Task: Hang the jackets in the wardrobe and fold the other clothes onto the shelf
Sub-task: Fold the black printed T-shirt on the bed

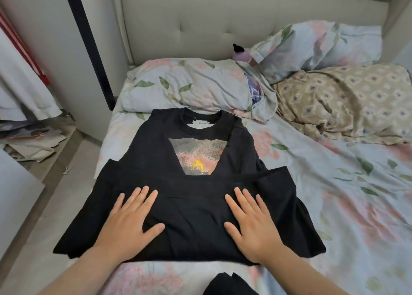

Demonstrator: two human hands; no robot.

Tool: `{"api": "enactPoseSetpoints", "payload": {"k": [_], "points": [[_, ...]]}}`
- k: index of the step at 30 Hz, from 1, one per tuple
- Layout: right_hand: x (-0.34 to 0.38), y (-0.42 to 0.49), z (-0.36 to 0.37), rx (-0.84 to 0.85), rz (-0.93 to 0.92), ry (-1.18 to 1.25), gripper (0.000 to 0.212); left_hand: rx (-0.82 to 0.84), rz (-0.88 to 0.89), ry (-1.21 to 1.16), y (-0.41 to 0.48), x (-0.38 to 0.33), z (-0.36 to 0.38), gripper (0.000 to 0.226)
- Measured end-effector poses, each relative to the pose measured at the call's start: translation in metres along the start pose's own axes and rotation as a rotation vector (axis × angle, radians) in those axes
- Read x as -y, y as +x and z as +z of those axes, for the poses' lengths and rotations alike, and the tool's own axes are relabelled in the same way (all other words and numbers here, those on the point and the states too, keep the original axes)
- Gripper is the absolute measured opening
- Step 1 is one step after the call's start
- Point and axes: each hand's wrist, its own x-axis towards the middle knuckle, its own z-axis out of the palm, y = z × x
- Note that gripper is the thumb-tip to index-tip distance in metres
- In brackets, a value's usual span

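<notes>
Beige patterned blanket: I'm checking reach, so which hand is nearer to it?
Right. The right hand lies flat on the black T-shirt, down-left of the beige patterned blanket; the left hand presses the shirt farther left.

A black T-shirt [189, 216] lies flat on the bed [334, 194], collar away, sides folded in over its print. Possibly another dark garment [229, 283] lies at the near edge.
</notes>
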Motion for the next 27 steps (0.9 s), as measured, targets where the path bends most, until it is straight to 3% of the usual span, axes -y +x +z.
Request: {"api": "enactPoseSetpoints", "payload": {"k": [4, 10, 17, 19, 22, 24, 27], "points": [[-0.001, 0.007, 0.011, -0.043, 0.012, 0.033, 0.066, -0.014, -0.037, 0.004, 0.01, 0.003, 0.015, 0.094], [0.001, 0.013, 0.008, 0.057, 0.042, 0.024, 0.073, 0.072, -0.053, -0.018, 0.019, 0.001, 0.002, 0.091], [0.0, 0.009, -0.006, 0.037, 0.009, 0.124, 0.076, 0.097, -0.033, -0.107, 0.013, -0.001, -0.016, 0.079], [-0.006, 0.015, -0.018, -0.024, 0.0, 0.231, 0.065, -0.021, -0.029, -0.125, 0.019, 0.001, -0.03, 0.078], [-0.017, 0.043, -0.044, -0.197, 0.098, 0.48, 0.021, -0.201, -0.042, -0.147, 0.048, 0.008, -0.05, 0.071], [-0.027, 0.077, -0.059, -0.244, 0.194, 0.578, 0.018, -0.238, -0.095, -0.258, 0.082, 0.019, -0.056, 0.053], [-0.049, 0.145, -0.075, -0.284, 0.292, 0.606, 0.018, -0.254, -0.216, -0.486, 0.151, 0.035, -0.063, 0.05]]}}
